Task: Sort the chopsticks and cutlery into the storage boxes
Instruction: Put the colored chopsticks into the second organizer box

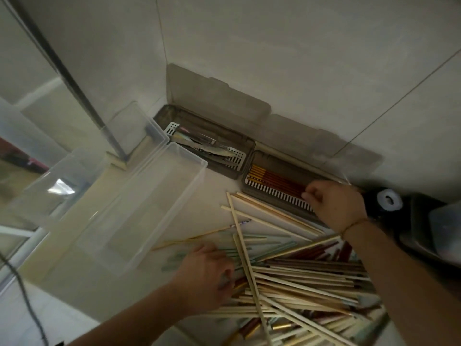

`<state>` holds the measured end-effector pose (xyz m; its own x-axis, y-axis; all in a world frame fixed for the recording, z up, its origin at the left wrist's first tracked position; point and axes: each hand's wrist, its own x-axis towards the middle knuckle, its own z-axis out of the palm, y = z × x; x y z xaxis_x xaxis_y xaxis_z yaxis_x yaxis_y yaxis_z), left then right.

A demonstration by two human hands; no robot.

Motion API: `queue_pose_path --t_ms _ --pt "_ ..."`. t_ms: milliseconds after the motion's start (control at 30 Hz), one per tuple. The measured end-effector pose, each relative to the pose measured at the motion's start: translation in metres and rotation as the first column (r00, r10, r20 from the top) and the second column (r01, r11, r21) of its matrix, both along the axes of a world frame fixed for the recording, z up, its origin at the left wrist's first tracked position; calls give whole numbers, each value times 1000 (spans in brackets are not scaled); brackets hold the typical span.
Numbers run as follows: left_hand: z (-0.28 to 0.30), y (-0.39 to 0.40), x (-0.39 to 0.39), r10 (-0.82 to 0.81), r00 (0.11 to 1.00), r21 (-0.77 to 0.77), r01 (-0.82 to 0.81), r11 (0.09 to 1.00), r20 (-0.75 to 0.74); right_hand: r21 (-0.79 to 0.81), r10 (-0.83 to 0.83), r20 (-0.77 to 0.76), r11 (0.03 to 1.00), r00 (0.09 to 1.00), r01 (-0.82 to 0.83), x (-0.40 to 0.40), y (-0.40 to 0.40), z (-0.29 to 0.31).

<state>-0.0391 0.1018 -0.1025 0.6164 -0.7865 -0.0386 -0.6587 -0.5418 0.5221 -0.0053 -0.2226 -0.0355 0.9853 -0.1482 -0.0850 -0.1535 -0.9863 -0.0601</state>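
A big heap of chopsticks [299,278], pale wood, dark brown and light green, covers the counter at the lower right. My left hand [204,270] lies on the heap's left side, fingers curled among green and brown sticks. My right hand [334,203] is over the right grey storage box [264,196], fingers curled at the ends of the red-and-gold chopsticks [274,179] on its white slotted rack. The left grey box [224,171] holds metal cutlery [207,146]. Both lids stand up against the wall.
Two clear plastic bins lie at the left: a long one [139,208] beside the heap and another [139,126] behind it. A metal pole [74,81] rises at the back left. A dark sink area with a white round object [389,199] lies at the right.
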Motion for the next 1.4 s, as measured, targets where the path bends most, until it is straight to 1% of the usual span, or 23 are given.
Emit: queue_pose_path --t_ms 67,133,200,300,400,500,567,700,800,933,1067,1133,1200,1233,1300,1400 --pt "-7 10 -9 -30 999 121 27 992 19 145 81 125 984 989 -99 -27 25 5" --pt "-11 16 -15 -26 999 119 21 993 42 250 145 155 951 977 -181 -60 56 2" --pt "-11 17 -18 -11 998 101 5 995 66 256 197 133 940 971 -226 -92 86 -11" --pt "-10 18 -21 12 996 121 -24 992 93 279 237 104 925 966 -257 -125 125 -37" --pt "-11 18 -25 48 993 162 -65 985 106 232 254 89 935 963 -268 -137 151 -59" --pt "-8 23 -26 61 989 174 -84 981 133 177 200 72 962 977 -209 -137 160 -67" --pt "-6 31 -25 72 985 165 -98 981 158 151 171 82 972 982 -182 -136 160 -67" --pt "-6 56 -25 100 970 134 -132 982 223 107 169 103 978 980 -180 -137 158 -66" --pt "-3 78 -28 160 954 116 -194 974 254 91 147 101 984 984 -156 -137 154 -65" --pt "16 109 -33 230 947 75 -252 965 226 108 107 105 987 989 -118 -137 149 -58" --pt "45 135 -31 342 934 -32 -341 940 101 131 108 84 984 991 -119 -140 146 -56" --pt "67 143 -27 373 927 -86 -369 925 42 136 115 124 982 986 -132 -139 147 -52" --pt "92 145 -21 375 927 -113 -371 922 19 177 107 243 972 964 -152 -136 151 -44" --pt "105 143 -17 363 931 -118 -358 926 24 215 95 314 962 945 -168 -134 153 -37" --pt "130 135 -10 338 940 -143 -329 933 49 266 114 406 935 907 -236 -128 161 -22" --pt "167 108 0 341 935 -245 -309 919 101 277 209 465 889 860 -365 -118 171 -1"
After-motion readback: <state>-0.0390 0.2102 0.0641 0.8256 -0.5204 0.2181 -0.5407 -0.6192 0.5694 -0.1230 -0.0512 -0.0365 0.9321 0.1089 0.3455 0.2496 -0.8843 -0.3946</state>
